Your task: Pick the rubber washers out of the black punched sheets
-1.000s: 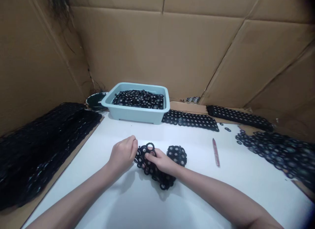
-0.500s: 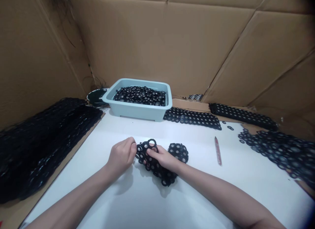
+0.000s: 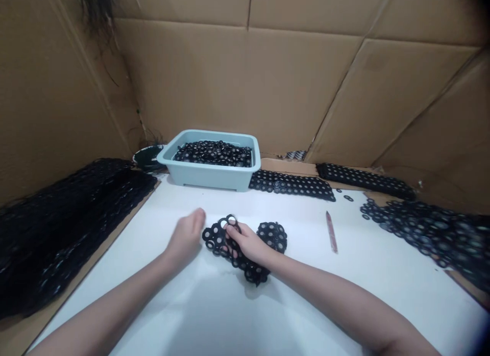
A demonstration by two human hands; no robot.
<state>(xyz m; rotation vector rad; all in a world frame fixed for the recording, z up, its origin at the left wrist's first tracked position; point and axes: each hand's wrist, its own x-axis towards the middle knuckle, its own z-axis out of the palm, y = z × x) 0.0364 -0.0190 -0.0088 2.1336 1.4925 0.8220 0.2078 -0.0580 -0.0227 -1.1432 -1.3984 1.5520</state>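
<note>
My right hand (image 3: 250,244) grips a mesh of linked black rings (image 3: 245,267), thumb on top and some fingers showing through the holes. One larger ring (image 3: 231,221) stands up at the thumb. The mesh's left end sticks out past the fingers, and its other end bulges beyond my wrist. My left hand (image 3: 186,233) is closed in a pinch just left of the mesh, slightly smeared by motion and apart from the rings. What it holds, if anything, is too small to make out.
A light blue basin (image 3: 209,177) of black rings stands at the back. Ring strips (image 3: 293,185) lie beside it, with loose rings (image 3: 421,233) on the right. A reddish pointed tool (image 3: 331,232) lies on the white table (image 3: 153,305). Black strands (image 3: 69,218) cover the left side.
My left hand has drawn slightly left, away from the mesh. The mesh's left end is spread wider now, and my right hand keeps its grip. The view has shifted a little.
</note>
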